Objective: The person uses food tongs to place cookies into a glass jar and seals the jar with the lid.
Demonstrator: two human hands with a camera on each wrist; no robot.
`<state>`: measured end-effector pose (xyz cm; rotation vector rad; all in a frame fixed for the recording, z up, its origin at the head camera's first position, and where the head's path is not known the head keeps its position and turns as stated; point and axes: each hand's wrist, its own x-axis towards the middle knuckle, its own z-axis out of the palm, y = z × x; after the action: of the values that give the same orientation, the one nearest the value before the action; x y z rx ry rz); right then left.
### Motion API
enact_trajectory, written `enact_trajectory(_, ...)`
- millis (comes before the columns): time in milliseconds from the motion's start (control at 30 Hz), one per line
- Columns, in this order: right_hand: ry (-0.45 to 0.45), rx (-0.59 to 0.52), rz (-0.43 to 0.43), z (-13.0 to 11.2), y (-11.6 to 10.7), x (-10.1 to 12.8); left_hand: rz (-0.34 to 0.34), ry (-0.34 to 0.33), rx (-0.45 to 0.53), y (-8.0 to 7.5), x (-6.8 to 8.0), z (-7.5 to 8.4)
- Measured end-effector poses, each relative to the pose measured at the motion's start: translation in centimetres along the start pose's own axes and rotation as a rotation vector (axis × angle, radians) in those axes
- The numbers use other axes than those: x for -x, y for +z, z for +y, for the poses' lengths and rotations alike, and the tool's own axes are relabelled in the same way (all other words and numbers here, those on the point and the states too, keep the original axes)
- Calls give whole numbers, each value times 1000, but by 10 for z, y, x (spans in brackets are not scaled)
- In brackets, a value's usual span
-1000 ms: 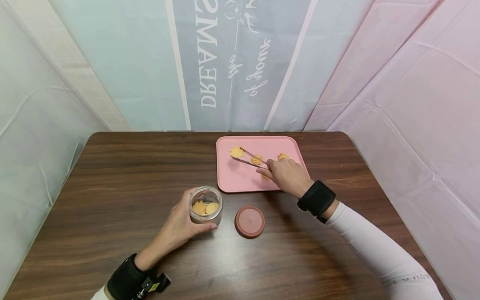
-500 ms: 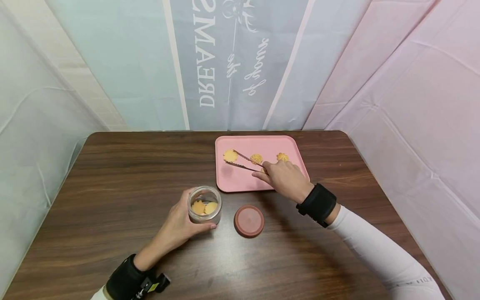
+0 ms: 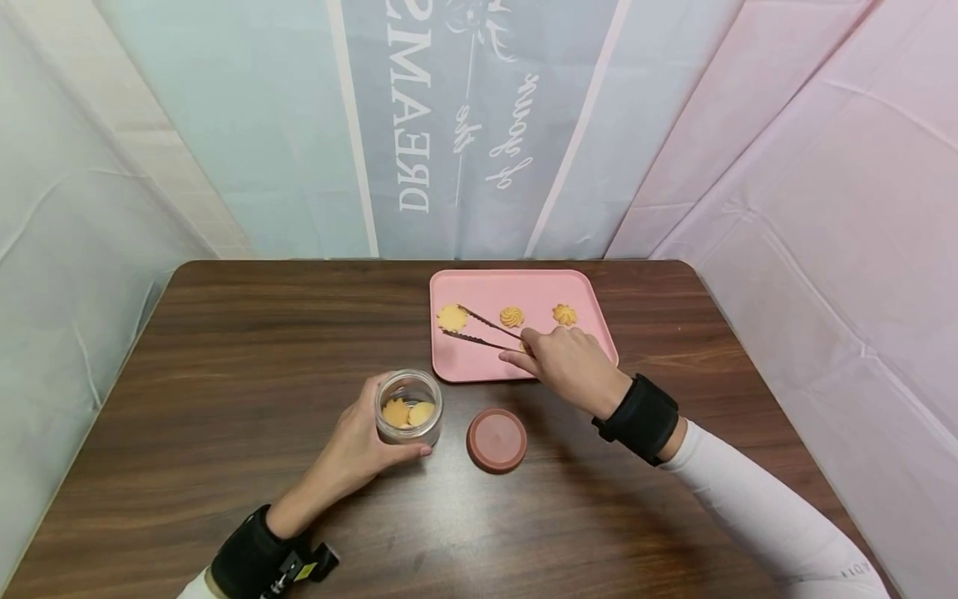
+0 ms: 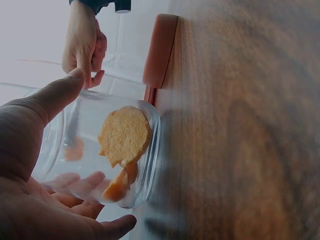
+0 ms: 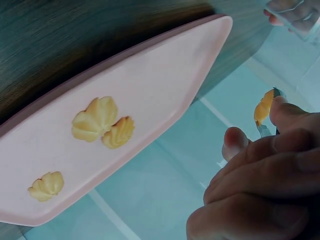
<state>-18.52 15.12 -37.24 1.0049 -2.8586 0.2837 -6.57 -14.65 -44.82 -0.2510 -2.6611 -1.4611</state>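
My left hand (image 3: 367, 437) grips a clear glass jar (image 3: 410, 437) with its thumb and fingers around the side. Inside the jar's bottom lie a few golden cookies (image 4: 125, 136). My right hand (image 3: 572, 366) holds metal tongs (image 3: 482, 340) over the pink tray (image 3: 479, 366). Between the tong tips is a round, scalloped cookie (image 3: 452, 318), seen edge-on in the right wrist view and raised above the tray. Other cookies lie on the tray: a swirled cookie (image 3: 512, 317), a ridged cookie (image 3: 565, 314) and one mostly hidden under the right hand.
A reddish-brown round lid (image 3: 497, 441) lies on the wooden table (image 3: 299, 333), right of the jar and in front of the tray. Fabric curtains (image 3: 292, 125) hang behind the table and along both sides.
My right hand has carried the tongs and the gripped cookie leftward and slightly nearer, toward the tray's left edge. The left hand and jar have stayed in place.
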Motion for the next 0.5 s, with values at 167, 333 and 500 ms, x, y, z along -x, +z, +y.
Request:
enact_trajectory(167, -7, 3, -26, -6, -5, 5, 4, 3, -4, 0, 1, 0)
enact_trajectory(333, -11, 37, -32, -9, -6, 10, 7, 4, -8, 0, 0, -1)
enact_trajectory(500, -4, 37, -34, -10, -8, 13, 0, -7, -6, 0, 0, -1)
